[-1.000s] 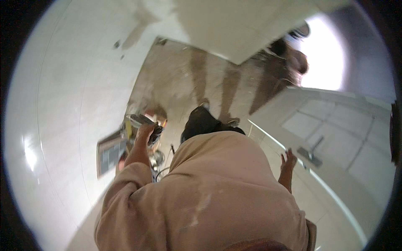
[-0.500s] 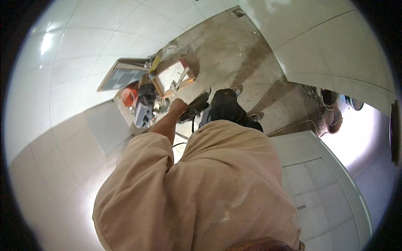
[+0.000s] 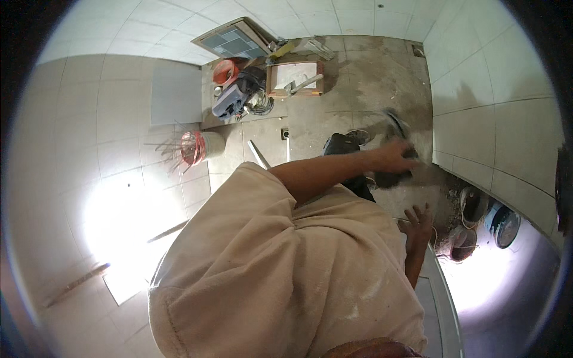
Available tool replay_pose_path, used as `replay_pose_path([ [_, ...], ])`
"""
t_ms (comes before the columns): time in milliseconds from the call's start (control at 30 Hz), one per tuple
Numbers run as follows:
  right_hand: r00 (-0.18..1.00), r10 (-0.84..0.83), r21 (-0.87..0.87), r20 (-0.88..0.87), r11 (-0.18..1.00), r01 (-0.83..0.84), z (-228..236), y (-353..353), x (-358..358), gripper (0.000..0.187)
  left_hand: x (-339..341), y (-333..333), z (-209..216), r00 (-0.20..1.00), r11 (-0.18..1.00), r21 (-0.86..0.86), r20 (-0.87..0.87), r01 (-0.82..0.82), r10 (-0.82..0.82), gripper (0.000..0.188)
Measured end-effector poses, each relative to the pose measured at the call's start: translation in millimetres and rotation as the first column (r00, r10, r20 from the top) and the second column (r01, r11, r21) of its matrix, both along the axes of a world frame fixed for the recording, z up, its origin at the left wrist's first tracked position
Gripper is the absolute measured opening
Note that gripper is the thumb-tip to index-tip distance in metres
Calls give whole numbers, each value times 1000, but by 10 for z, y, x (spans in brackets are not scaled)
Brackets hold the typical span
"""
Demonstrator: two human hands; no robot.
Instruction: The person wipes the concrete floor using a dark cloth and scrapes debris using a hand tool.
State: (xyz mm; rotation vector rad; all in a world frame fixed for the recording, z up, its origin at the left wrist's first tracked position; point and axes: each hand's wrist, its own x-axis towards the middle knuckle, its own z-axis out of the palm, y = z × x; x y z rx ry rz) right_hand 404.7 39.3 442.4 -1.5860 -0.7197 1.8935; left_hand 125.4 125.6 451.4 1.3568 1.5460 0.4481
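Note:
My left hand [image 3: 391, 156], smeared by motion, reaches across in front of my body to the right. It is closed on a dark, blurred object [image 3: 392, 178] whose kind I cannot make out. Over to the right and nearer to me, my right hand [image 3: 419, 222] is raised with its fingers spread and nothing in it. My dark-clad leg [image 3: 341, 152] and a shoe [image 3: 358, 136] show below my left forearm.
A wooden-framed tray [image 3: 294, 67] with a hammer-like tool [image 3: 307, 83] lies ahead. Left of it are a grey tool case [image 3: 230, 102] and red bucket [image 3: 225, 71]. Another bucket [image 3: 210, 145] holds thin sticks. Buckets [image 3: 506, 227] stand at right by tiled walls [image 3: 471, 131].
My left hand has swung from left to right with the dark object. My right hand has come into view, fingers spread. The view has turned, bringing the stick-filled bucket into sight.

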Motion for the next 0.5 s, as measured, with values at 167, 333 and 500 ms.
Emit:
replay_pose_path([
  [167, 976, 140, -22, -169, 989, -146, 394, 426, -354, 64, 336, -81, 370, 824, 859, -363, 555, 362, -113, 43],
  [333, 996, -91, -150, 3, 985, 90, -413, 347, 217, 58, -341, -181, -745, 889, 901, 40, -187, 432, -418, 32],
  [500, 828, 104, -84, 550, 994, -69, -1118, -134, 855, 50, -2423, -912, -1629, 643, 951, -225, -701, 212, -309, 21],
])
